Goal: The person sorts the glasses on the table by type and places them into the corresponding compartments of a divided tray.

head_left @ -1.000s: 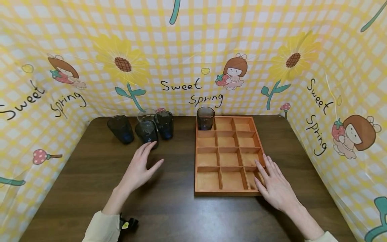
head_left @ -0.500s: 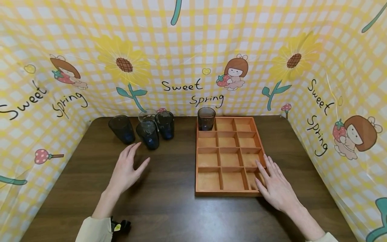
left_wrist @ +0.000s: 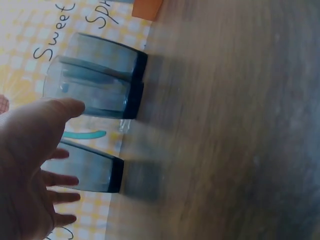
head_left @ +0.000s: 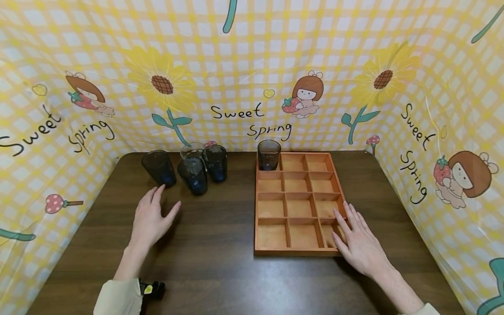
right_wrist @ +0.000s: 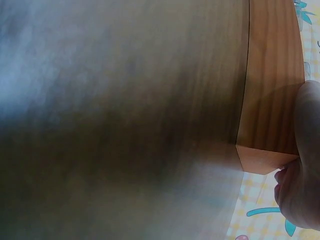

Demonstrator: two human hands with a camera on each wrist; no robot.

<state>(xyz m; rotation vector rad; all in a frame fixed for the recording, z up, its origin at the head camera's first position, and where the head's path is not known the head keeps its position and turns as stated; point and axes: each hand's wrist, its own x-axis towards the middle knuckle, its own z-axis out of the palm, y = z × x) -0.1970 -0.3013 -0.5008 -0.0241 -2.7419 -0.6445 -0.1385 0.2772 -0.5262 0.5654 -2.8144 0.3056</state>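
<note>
My left hand (head_left: 149,218), thumb spread from the fingers, holds nothing just in front of the leftmost dark blue glass (head_left: 159,168). Right of that glass stand a second dark blue glass (head_left: 193,177), a third one (head_left: 215,164) and a clear glass (head_left: 190,151) partly hidden behind them. In the left wrist view the thumb (left_wrist: 70,107) overlaps a tinted glass (left_wrist: 100,90). My right hand (head_left: 358,240) rests on the near right corner of the divided wooden tray (head_left: 299,253), fingers over its right edge. A smoky glass (head_left: 269,155) stands upright in the tray's far left compartment.
The dark wood table (head_left: 220,271) ends at a yellow checked cloth (head_left: 236,78) that rises at the back and both sides. A black strap device (head_left: 155,289) sits at my left cuff.
My left hand has moved left, from in front of the middle dark blue glass to near the leftmost one. The right hand, tray and glasses have stayed in place.
</note>
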